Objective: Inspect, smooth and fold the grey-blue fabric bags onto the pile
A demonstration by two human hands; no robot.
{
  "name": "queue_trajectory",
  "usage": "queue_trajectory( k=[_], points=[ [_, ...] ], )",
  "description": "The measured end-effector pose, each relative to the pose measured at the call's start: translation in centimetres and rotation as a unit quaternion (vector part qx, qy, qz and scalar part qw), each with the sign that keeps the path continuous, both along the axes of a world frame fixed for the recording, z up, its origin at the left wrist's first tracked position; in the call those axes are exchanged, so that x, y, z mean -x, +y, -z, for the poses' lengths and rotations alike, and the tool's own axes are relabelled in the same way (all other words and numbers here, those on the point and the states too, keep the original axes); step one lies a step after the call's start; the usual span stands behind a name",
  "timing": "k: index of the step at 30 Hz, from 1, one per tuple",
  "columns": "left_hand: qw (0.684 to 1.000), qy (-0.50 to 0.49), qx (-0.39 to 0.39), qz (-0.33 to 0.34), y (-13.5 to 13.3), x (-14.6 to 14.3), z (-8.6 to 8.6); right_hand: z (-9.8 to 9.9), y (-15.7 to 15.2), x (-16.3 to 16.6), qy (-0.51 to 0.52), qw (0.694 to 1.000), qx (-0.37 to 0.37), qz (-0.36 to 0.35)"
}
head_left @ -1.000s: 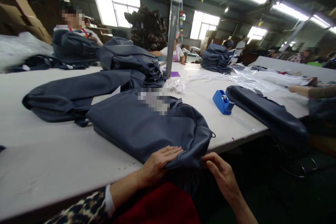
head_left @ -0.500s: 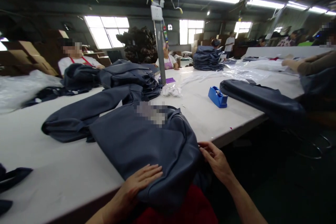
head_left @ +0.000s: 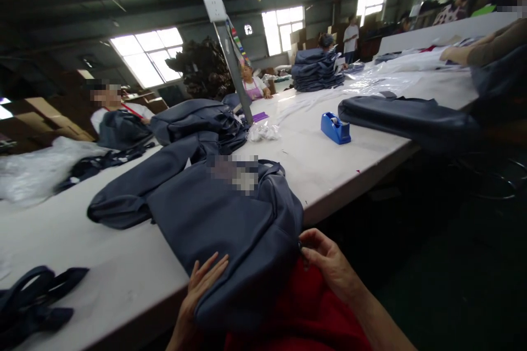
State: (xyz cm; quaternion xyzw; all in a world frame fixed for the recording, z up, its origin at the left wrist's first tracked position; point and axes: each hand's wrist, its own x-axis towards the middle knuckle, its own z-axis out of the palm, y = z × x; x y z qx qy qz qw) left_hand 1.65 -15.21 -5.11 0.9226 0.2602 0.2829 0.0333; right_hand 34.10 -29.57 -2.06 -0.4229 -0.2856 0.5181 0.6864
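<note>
A dark blue bag (head_left: 214,214) of smooth, leather-like material lies at the near table edge, its lower end hanging over toward my lap. My left hand (head_left: 201,285) rests on its near side with the fingers stretched out and lightly spread. At the bag's right side, my right hand (head_left: 325,260) pinches a small dark piece, which looks like a zipper pull, between thumb and forefinger. A blurred-out patch covers the top of the bag, so that part cannot be made out. Behind it lies another dark blue bag (head_left: 140,186), touching it.
A blue tape dispenser (head_left: 335,129) stands right of centre, near a long dark blue bag (head_left: 395,115). Crumpled clear plastic (head_left: 263,131) sits by a metal post (head_left: 236,77). Dark straps (head_left: 41,296) lie at lower left. Stacked bags (head_left: 317,70) and co-workers are farther back.
My view has tilted and shifted. The bag's lower end has come nearer my lap. My right hand has moved left and down along the bag's side, and my left hand's fingers have spread slightly.
</note>
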Motion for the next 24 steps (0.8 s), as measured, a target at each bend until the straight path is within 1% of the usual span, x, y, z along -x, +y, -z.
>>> queue_trajectory(
  k=[5, 9, 11, 13, 15, 17, 18, 19, 20, 21, 22, 23, 24],
  points=[
    [1.0, 0.015, 0.02, -0.012, -0.6, -0.2, -0.6, -0.9, 0.0, -0.2, -0.094, 0.995, 0.012, 0.016],
    [0.999, 0.024, 0.034, 0.002, -1.0, -0.9, -1.5, -1.7, 0.5, -0.8, -0.191, 0.981, 0.012, 0.011],
    [0.999, 0.023, 0.034, 0.004, -1.3, -2.1, -2.0, -1.9, 1.5, -1.5, -0.252, 0.967, 0.013, 0.031],
    [0.999, 0.026, 0.022, 0.002, -1.7, -4.1, -2.5, -2.0, 3.0, -2.4, -0.304, 0.949, 0.027, 0.073],
    [0.999, 0.035, 0.008, 0.01, -2.1, -6.3, -2.8, -1.9, 4.2, -3.6, -0.33, 0.935, 0.046, 0.117],
    [0.999, 0.046, -0.003, 0.019, -2.5, -8.5, -2.9, -1.8, 4.6, -4.6, -0.344, 0.925, 0.065, 0.149],
    [0.998, 0.056, -0.005, 0.023, -2.7, -9.3, -2.9, -1.8, 4.3, -4.8, -0.358, 0.915, 0.07, 0.173],
    [0.997, 0.068, -0.009, 0.028, -2.9, -9.9, -2.9, -1.9, 3.7, -4.8, -0.385, 0.897, 0.067, 0.205],
    [0.996, 0.081, -0.014, 0.032, -3.0, -10.4, -2.9, -2.0, 2.9, -4.6, -0.424, 0.872, 0.051, 0.24],
    [0.995, 0.096, -0.019, 0.036, -3.1, -10.6, -2.8, -2.1, 1.9, -4.1, -0.471, 0.84, 0.021, 0.269],
    [0.993, 0.107, -0.024, 0.04, -3.1, -10.8, -2.8, -2.3, 1.0, -3.4, -0.523, 0.806, -0.022, 0.276],
    [0.992, 0.115, -0.028, 0.041, -3.1, -10.8, -2.7, -2.5, 0.1, -2.6, -0.58, 0.769, -0.074, 0.257],
    [0.992, 0.118, -0.031, 0.043, -3.0, -10.8, -2.6, -2.7, -0.6, -1.8, -0.638, 0.729, -0.123, 0.214]
  ],
)
